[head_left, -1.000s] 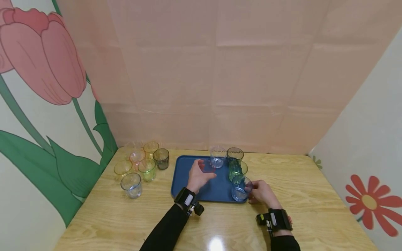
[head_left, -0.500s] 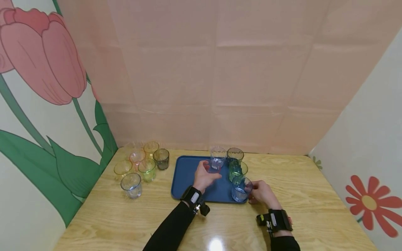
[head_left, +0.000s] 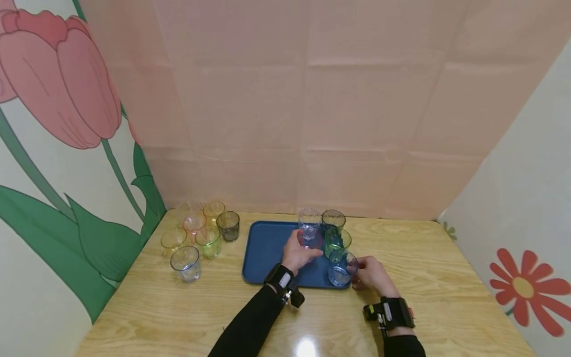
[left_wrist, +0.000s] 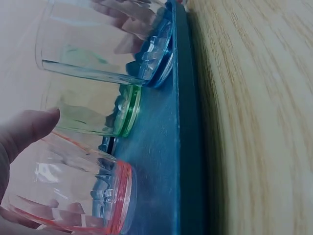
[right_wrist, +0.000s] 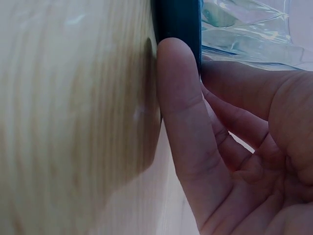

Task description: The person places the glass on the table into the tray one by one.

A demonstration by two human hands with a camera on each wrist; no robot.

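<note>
Peach sheet point(head_left: 357, 109) for a backdrop, pale wood table point(head_left: 446, 307) below, and a blue tray point(head_left: 265, 260) sitting right under both hands. So the left hand point(head_left: 298, 255) has its thumb and fingers wrapped around a pink glass point(left_wrist: 124, 193), upright over the tray. Compared with a second ago, that hand has slid rightward across the tray, and the pink glass has gone from the middle to just beside the green glass point(head_left: 337, 243), which is right of the left hand. Clear glass point(head_left: 309, 218) is just beyond that hand, dark glass point(head_left: 333, 218) beyond it and to the right. I'd read that as the pink one being lined up with the tray bunch, though I can't tell if its base is touching down. Right hand point(head_left: 371, 273) hasn't budged: fingers against the tray's edge, next to the blue glass point(head_left: 342, 267) just left of it. Can't tell if it's actually gripping anything. The other coloured glasses point(head_left: 208, 242) are on the table, well left of the left hand, and haven't moved.
</note>
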